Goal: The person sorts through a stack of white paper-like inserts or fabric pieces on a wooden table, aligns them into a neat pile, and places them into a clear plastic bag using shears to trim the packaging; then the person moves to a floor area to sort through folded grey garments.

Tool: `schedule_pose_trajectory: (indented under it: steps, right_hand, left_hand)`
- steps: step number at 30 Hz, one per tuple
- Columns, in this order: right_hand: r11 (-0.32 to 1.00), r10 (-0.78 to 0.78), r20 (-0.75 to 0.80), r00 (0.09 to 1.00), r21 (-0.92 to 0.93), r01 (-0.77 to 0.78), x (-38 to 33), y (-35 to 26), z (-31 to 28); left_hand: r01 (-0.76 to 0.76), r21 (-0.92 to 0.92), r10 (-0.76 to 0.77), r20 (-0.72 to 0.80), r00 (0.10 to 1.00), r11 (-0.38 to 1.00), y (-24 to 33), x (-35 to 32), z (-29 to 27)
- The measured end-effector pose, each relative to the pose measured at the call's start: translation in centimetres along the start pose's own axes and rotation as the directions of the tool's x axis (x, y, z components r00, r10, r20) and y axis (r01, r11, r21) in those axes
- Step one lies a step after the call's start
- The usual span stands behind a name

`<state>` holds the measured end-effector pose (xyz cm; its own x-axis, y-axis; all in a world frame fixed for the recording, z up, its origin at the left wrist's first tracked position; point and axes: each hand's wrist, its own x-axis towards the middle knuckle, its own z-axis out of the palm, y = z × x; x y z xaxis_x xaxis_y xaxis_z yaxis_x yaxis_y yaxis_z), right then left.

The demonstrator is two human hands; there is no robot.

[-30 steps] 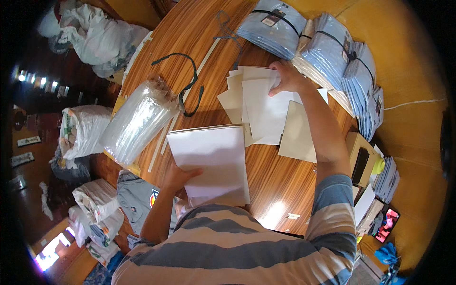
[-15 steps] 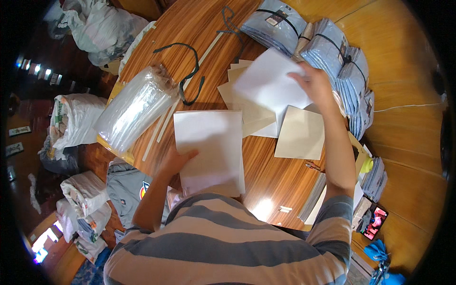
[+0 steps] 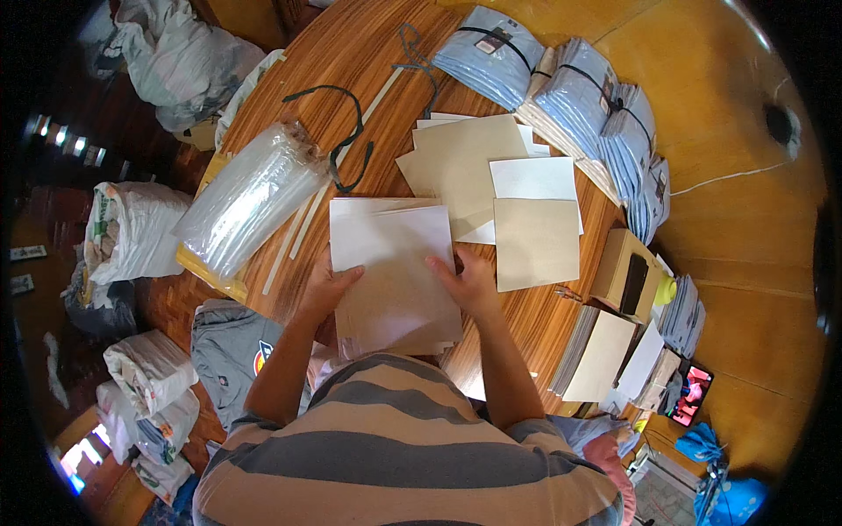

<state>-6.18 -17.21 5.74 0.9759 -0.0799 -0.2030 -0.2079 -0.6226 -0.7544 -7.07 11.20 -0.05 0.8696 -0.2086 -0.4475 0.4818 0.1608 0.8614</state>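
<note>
We are squaring a stack of sheets (image 3: 393, 276) at lower centre of the frame, on the near edge of the round wooden table (image 3: 351, 61). Our left hand (image 3: 326, 294) is pressing against the stack's left edge, fingers laid over the top sheet; our right hand (image 3: 469, 279) is resting on the right side, fingers spread flat and bearing down on the paper. Neither hand is closing around anything: both are lying open upon the stack, clamping it to the table.

To do this step well, in our judgement, we should be keeping both palms flat, nudging the edges inward evenly so the white top sheet is sitting flush on the tan ones below, and avoiding any creasing at the corners.

Just above and right of the stack, loose tan and white sheets (image 3: 491, 171) are lying fanned and overlapping. At upper right, bundles of folded blue shirts (image 3: 561, 88), banded in black, are curving along the rim. At left centre a clear plastic bag (image 3: 250, 197) is lying, with a black strap (image 3: 346, 140) beside it. A small cardboard box (image 3: 623, 276) is sitting at right.
</note>
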Motion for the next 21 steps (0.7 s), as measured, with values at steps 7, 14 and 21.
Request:
schedule_pose_trajectory:
  steps: [7,14,21]
  right_hand:
    - [0.829,-0.325,0.116,0.939,-0.442,0.342,17.4,-0.9,-6.6]
    - [0.430,-0.253,0.777,0.577,-0.444,0.786,17.9,-0.7,-6.0]
    - [0.582,-0.395,0.603,0.693,-0.419,0.697,13.9,4.7,-6.2]
  left_hand:
    - [0.046,0.247,-0.045,-0.008,0.999,0.968,0.5,0.1,-0.5]
    - [-0.050,0.114,0.036,0.123,0.992,0.992,-1.8,0.0,-2.2]
    - [0.051,0.048,-0.058,0.174,0.983,0.998,-1.4,0.3,-2.8]
